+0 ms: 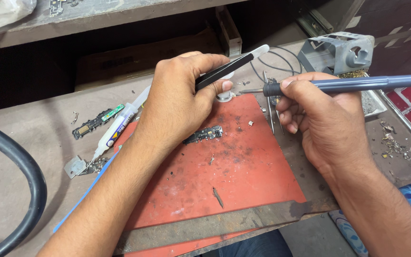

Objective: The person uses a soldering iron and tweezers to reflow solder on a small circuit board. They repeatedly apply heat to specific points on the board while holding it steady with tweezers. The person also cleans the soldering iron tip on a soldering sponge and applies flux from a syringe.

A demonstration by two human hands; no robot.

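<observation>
- Head view: your left hand (177, 102) is closed around a black tool with a pale tip (231, 66). Thumb and fingers pinch it near the middle. Its long axis runs up and to the right, and the pale end points away from you.
- Your right hand (319, 116) is wrapped around a blue-grey soldering iron (343, 84), held like a pen near its black collar. The iron lies almost level. Its handle runs off to the right, and its thin metal tip points left toward the gap between your two hands.
- The small dark circuit board (203, 134) lies flat on the red mat (243, 171), just below and to the right of your left wrist. It is down and to the left of the iron's tip and clearly apart from it. Its long axis runs left to right, tilted slightly upward.
- Your left hand is the nearer one, almost over the board, while your right stands off to the right.
- Bare tweezers (271, 104) lie beside your right fingers, pointing toward you.
- To the left, off the mat, rest a flux syringe (115, 131) and a second narrow board (93, 123).
- A grey metal iron stand (338, 52) sits behind your right hand.
</observation>
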